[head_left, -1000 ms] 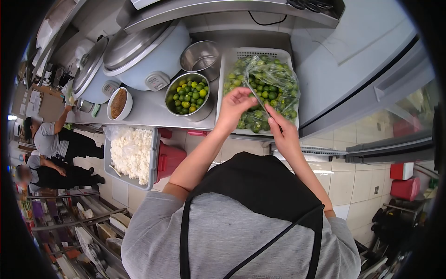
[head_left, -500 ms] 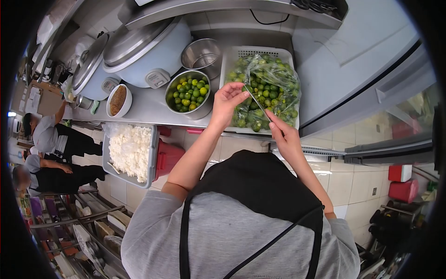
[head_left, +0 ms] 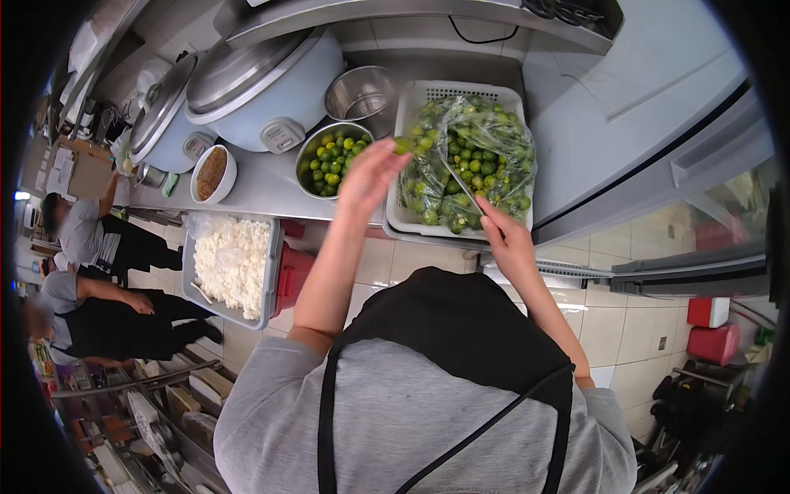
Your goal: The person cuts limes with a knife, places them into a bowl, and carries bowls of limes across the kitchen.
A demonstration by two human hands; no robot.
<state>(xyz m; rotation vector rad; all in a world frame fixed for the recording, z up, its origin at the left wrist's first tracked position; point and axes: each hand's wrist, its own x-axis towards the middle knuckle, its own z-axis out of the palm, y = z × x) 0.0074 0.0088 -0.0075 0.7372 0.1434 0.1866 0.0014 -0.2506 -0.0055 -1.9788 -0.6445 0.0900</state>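
My right hand (head_left: 508, 239) grips a knife (head_left: 463, 186), its narrow blade slanting up and left over the calamansi (head_left: 473, 165). These small green fruits lie in a clear plastic bag (head_left: 514, 144) inside a white perforated basket (head_left: 401, 210). My left hand (head_left: 368, 177), blurred by motion, is between the basket and a steel pot (head_left: 306, 179) of green and yellowish calamansi. A blurred green calamansi (head_left: 403, 146) shows at its fingertips and appears pinched there. The left hand covers part of the pot's right side.
An empty-looking steel pot (head_left: 360, 95) stands behind the full one. Large lidded cookers (head_left: 263, 90) and a white bowl of brown granules (head_left: 212, 174) are to the left. A grey tub (head_left: 270, 288) of white chunks sits below the counter's edge. Two people (head_left: 99, 239) stand far left.
My left hand has moved left from the knife's tip toward the pot, with a green calamansi at its fingertips. My right hand still holds the knife, nearly unmoved. A person at left has shifted.
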